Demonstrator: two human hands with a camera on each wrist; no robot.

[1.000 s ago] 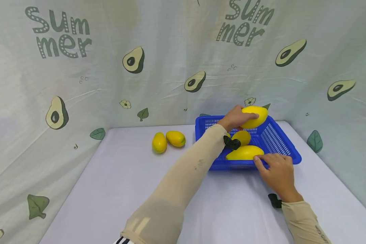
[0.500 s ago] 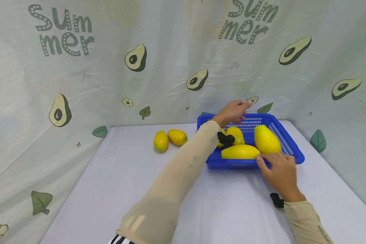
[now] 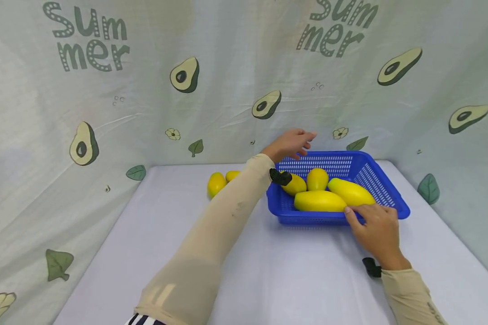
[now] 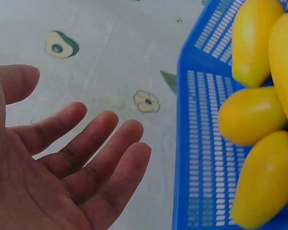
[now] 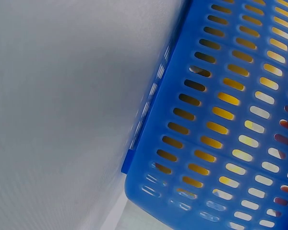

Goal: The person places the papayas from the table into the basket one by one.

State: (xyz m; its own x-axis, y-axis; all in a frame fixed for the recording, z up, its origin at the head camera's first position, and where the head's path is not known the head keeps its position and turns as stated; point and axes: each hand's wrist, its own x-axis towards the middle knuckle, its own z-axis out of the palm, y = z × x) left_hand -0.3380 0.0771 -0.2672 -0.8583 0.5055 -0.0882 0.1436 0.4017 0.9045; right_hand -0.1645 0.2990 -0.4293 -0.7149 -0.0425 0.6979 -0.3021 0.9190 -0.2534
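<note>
A blue plastic basket (image 3: 315, 217) holds two long yellow fruits, like papayas, one at the front (image 3: 320, 201) and one to its right (image 3: 351, 193). Behind them lie two smaller yellow mangoes (image 3: 317, 179). My left hand (image 3: 290, 143) hovers over the basket's back left rim, fingers relaxed and palm bare in the left wrist view. My right hand (image 3: 377, 230) grips the basket's front rim near its right end, thumb on the rim. The right wrist view shows the perforated basket wall (image 5: 182, 139), with yellow fruit behind its slots.
Two more mangoes lie on the white table left of the basket; one (image 3: 216, 184) shows well, the other (image 3: 232, 175) is partly hidden by my left sleeve (image 3: 211, 225). A cloth printed with avocados (image 3: 227, 67) hangs behind the table.
My left hand has let go of a long yellow fruit in the basket and moved left, away from it. The fruit has settled beside the front one. My right hand stays on the rim.
</note>
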